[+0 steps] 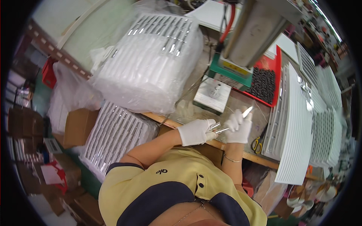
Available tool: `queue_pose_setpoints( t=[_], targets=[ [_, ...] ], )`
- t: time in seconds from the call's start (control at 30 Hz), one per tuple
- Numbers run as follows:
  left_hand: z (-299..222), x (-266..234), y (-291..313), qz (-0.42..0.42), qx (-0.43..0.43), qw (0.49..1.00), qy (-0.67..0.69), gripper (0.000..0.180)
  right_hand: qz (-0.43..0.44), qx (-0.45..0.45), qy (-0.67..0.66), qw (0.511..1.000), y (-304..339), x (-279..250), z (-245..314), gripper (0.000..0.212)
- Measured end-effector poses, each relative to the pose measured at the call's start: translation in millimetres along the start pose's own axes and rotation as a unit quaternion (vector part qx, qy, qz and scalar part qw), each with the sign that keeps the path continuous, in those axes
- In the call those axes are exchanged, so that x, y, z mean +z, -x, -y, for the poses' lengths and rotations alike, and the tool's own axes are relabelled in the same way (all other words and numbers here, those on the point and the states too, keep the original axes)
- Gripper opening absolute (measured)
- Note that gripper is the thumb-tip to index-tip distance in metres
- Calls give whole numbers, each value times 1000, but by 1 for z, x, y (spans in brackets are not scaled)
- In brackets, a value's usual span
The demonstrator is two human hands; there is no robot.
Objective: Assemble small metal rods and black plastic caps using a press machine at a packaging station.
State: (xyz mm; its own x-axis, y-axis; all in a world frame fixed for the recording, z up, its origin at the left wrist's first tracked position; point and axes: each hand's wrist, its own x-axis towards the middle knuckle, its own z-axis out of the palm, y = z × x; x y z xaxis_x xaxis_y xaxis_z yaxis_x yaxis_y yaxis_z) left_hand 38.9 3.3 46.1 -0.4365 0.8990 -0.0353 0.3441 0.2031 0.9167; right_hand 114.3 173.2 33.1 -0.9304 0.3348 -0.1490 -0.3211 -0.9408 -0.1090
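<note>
My left hand (196,132), in a white glove, is closed round slim shiny silver tubes (221,131) at the bench's front edge. Their ends poke out from its fingers toward my right hand (240,127), also gloved in white. That hand is closed on another bright silver tube (247,112), which sticks up past its fingertips; glare hides its details. Just beyond my hands stands a metal press block (212,94) with a small upright pin on top. A red tray (278,75) of small black parts lies farther right.
A press column (249,34) rises above a green base (230,73). Plastic-wrapped stacked trays of silver tubes (151,64) stand far left, with another tray (117,137) below. White ribbed trays (294,128) line the right side. Yellow-handled scissors (257,144) lie near the front edge.
</note>
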Motion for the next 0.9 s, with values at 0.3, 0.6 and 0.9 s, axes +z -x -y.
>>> queue_pose_setpoints(
  t=[0.3, 0.6, 0.9],
  targets=[
    [-23, -210, 81, -466, -46, 882, -51, 37, -201, -271, 544, 768, -4, 28, 88, 36],
    [174, -409, 87, -383, -228, 750, -489, 39, -354, -184, 886, 237, -38, -18, 148, 30],
    [140, -379, 79, -410, -174, 780, -440, 26, -333, -64, 928, 156, -79, -7, 165, 23]
  ],
)
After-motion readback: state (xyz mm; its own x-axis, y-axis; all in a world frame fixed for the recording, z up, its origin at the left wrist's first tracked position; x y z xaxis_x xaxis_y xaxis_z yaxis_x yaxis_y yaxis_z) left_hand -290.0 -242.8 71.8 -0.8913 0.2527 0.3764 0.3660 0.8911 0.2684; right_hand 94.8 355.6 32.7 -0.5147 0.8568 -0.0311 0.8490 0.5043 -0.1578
